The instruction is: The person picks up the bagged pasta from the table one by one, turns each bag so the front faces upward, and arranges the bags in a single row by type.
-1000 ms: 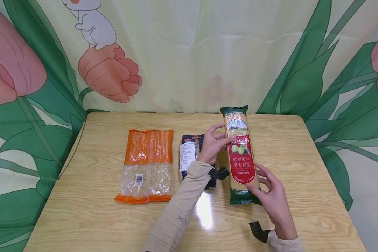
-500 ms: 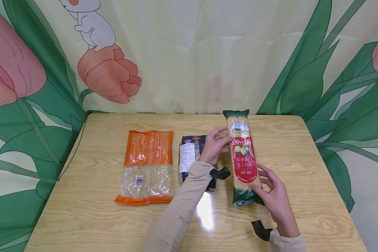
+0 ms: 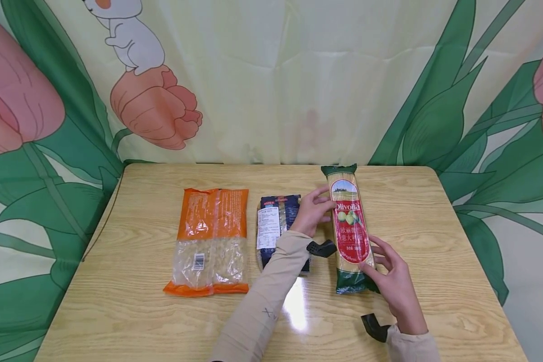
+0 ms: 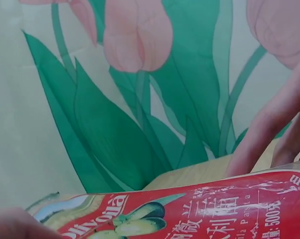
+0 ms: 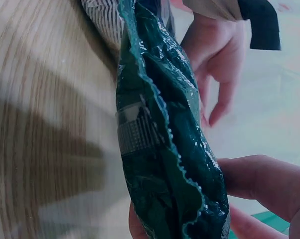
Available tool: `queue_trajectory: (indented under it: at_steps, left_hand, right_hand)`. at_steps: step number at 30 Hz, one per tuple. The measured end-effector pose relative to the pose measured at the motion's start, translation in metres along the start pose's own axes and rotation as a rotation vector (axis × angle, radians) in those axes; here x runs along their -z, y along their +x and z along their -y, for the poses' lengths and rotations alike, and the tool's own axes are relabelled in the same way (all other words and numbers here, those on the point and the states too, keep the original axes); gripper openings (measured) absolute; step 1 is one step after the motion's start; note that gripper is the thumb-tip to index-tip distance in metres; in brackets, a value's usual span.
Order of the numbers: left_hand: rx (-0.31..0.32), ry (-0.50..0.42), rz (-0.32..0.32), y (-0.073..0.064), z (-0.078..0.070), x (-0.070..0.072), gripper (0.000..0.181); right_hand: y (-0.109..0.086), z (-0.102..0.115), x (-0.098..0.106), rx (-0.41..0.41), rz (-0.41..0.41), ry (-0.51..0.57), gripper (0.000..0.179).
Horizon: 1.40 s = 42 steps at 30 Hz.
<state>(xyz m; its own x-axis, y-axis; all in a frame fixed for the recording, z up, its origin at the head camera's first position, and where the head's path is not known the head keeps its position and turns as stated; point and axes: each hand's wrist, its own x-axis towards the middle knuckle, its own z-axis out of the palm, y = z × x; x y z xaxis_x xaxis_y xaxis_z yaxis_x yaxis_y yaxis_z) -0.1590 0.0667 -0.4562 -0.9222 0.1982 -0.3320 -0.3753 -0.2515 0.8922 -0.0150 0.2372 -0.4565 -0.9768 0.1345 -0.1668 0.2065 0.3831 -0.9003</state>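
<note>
Here, nearest of all, two beige sleeves [image 3: 253, 306] come in from below, with two black pieces [image 3: 374, 328] at the wrists and two bare hands beyond them. The right hand [image 3: 395, 284] grips the lower right edge of the one spaghetti packet [image 3: 350, 226], thumb on the front, fingers bent round the side, parted by the packet's thickness. Farther off, the left hand [image 3: 312, 213] pinches its upper left edge, fingers bent and only slightly apart. Red-labelled and green at both ends, the packet slants between the hands over the right half of the table [image 3: 434, 226]; I can't tell whether all of it touches the wood.

Two more packets make three: one dark blue packet [image 3: 271, 226], white-labelled, just beside the left hand and partly covered by that forearm, and one orange packet [image 3: 212, 213], farther left, barcode up.

The table is pale wood-grain with one bright glare patch. Behind it hangs a pale curtain [image 3: 353, 100] printed with pink flowers, green leaves and one white rabbit [image 3: 138, 42]
</note>
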Motion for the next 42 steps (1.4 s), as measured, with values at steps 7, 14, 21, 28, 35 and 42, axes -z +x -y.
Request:
queue_trajectory:
  at_steps: [7,14,21,28,35,42]
  left_hand:
    - [0.052,0.058,0.002,0.002,0.007,0.001,0.058]
    - [0.060,0.064,-0.005,0.006,0.016,0.000,0.057]
    - [0.039,0.056,-0.029,0.012,0.025,-0.008,0.055]
    - [0.015,0.174,-0.025,0.012,0.024,-0.012,0.052]
    - [-0.028,0.315,-0.038,0.022,0.034,-0.005,0.052]
    - [-0.095,0.284,-0.016,0.002,0.009,-0.005,0.047]
  right_hand:
    - [0.003,-0.006,-0.002,-0.050,0.025,0.000,0.062]
    - [0.007,-0.013,-0.005,-0.118,0.041,-0.023,0.063]
    - [0.010,-0.021,-0.005,-0.121,0.032,-0.053,0.069]
    - [0.007,-0.022,-0.006,-0.106,0.009,-0.151,0.062]
    - [0.002,-0.014,-0.005,-0.111,0.007,-0.204,0.058]
    - [0.001,-0.003,-0.009,-0.025,-0.065,-0.174,0.061]
